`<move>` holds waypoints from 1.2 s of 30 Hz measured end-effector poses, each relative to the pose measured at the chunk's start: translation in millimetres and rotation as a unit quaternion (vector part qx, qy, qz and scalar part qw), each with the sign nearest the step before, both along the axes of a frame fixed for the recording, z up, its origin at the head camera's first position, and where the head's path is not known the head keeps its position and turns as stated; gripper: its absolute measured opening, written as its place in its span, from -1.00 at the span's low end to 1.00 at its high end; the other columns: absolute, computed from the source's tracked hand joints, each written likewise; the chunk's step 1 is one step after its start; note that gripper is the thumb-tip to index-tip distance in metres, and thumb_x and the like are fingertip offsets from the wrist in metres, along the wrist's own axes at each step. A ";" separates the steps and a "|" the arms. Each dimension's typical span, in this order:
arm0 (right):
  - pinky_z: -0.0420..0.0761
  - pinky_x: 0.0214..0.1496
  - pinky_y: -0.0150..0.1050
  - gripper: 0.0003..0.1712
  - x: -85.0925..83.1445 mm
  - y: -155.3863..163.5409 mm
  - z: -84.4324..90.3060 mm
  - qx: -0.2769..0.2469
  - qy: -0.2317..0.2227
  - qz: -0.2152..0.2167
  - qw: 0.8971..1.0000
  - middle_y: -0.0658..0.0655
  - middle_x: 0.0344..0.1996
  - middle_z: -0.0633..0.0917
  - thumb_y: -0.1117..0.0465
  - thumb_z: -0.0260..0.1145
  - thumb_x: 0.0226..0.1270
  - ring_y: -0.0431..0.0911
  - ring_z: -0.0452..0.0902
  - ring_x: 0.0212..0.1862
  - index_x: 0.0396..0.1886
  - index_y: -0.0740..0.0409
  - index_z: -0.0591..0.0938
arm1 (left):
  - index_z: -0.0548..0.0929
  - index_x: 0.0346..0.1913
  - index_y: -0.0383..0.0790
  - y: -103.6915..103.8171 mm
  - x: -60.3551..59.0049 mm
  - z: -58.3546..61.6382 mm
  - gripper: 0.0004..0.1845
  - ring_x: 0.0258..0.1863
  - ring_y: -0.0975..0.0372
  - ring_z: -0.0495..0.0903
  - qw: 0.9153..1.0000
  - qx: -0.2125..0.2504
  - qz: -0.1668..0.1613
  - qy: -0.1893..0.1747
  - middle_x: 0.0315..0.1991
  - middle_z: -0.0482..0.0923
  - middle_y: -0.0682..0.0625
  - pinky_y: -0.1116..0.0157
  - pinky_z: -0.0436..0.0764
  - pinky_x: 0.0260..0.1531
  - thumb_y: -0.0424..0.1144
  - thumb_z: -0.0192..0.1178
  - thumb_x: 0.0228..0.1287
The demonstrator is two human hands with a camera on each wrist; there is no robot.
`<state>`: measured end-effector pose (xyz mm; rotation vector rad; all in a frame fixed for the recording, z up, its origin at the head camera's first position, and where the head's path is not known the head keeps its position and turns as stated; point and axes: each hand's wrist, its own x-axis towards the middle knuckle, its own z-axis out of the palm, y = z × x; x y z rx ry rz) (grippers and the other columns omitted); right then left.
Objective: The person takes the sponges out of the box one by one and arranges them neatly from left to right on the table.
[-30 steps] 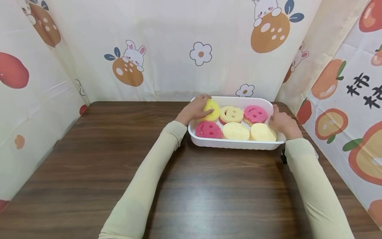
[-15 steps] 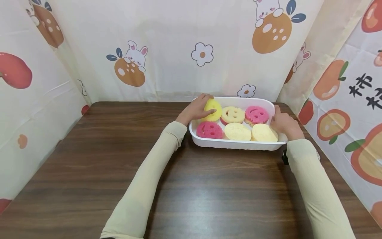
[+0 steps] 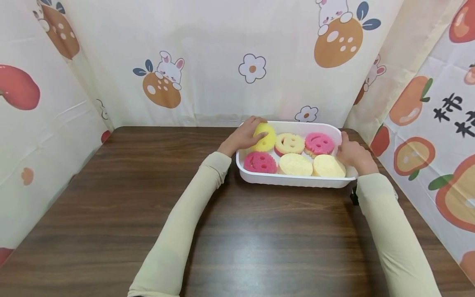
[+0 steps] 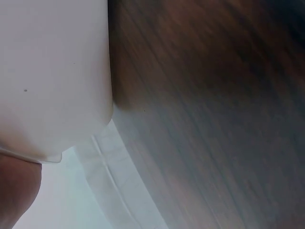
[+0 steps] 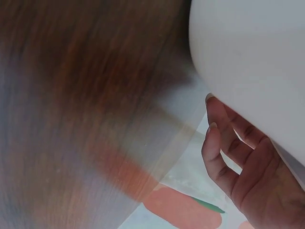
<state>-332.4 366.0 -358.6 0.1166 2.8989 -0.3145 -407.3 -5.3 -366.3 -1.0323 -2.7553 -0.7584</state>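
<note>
Left hand curls round the yellow round sponge at the white plastic tray's far-left corner; right hand grips its right rim; best lift straight up, tray steadied.

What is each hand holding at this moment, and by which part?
Both hands hold the white tray. The left hand has its grip on the far-left rim, thumb lying over the yellow sponge; the right hand grips the right-end rim.

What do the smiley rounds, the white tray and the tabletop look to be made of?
Smiley rounds: likely foam sponge, matte and porous, with scalloped edges and cut-through faces. White tray: looks like thin moulded plastic or foam, smooth, with rounded corners and a rolled rim. Tabletop: dark wood grain with a soft sheen, possibly laminate or veneer.
</note>
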 end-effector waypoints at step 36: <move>0.36 0.19 0.49 -0.09 2.9 -2.8 1.3 0.018 0.009 0.004 1.000 0.64 0.29 0.27 0.04 -0.12 0.54 0.52 0.35 0.21 0.55 0.31 -0.40 | 0.35 0.41 -0.17 -8.6 3.5 -0.1 -0.53 0.32 0.08 0.36 0.989 0.149 0.005 -0.007 0.33 0.34 -0.17 0.12 0.35 0.42 -0.15 -0.04 0.53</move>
